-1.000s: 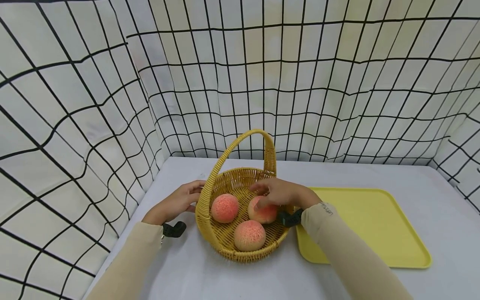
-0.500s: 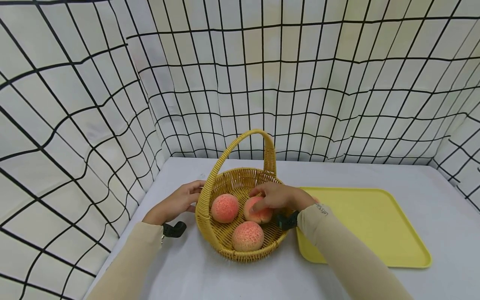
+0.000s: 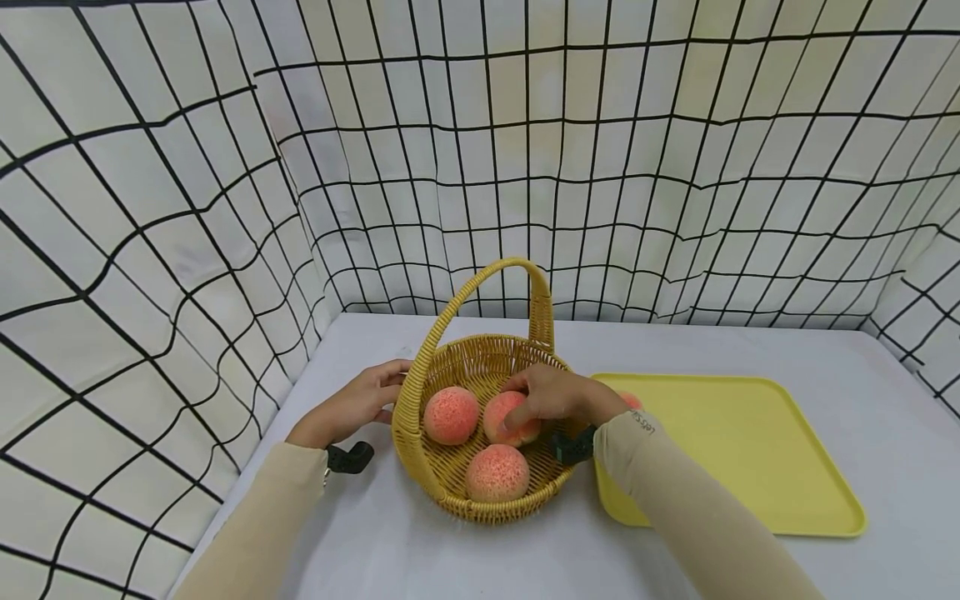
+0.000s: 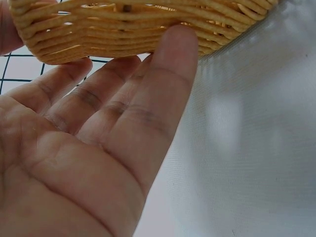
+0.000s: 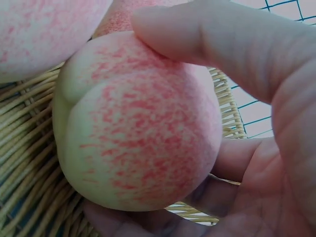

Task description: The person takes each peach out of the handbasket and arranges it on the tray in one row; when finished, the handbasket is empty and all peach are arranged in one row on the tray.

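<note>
A yellow wicker basket (image 3: 408, 417) with a tall arched handle holds three pink peaches. My right hand (image 3: 551, 394) reaches inside and grips the right-hand peach (image 3: 498, 419). In the right wrist view, thumb and fingers wrap round that peach (image 5: 143, 128), which still sits low in the basket. Another peach (image 3: 451, 415) lies to its left, and a third peach (image 3: 498, 473) lies nearer the front. Against the basket's left outer side rests my left hand (image 3: 356, 406). Its fingers (image 4: 170, 74) are nearly straight and touch the weave in the left wrist view.
To the right lies a yellow tray (image 3: 735, 450) on the white table (image 3: 420, 558). Part of one more peach (image 3: 628, 401) shows at the tray's left end, mostly hidden behind the right wrist. Black-lined netting (image 3: 570, 150) over white cloth stands behind and at the sides.
My right hand has closed round the right-hand peach and shifted it slightly left. The peach by the tray has come into view behind the right wrist. My left hand stays put.
</note>
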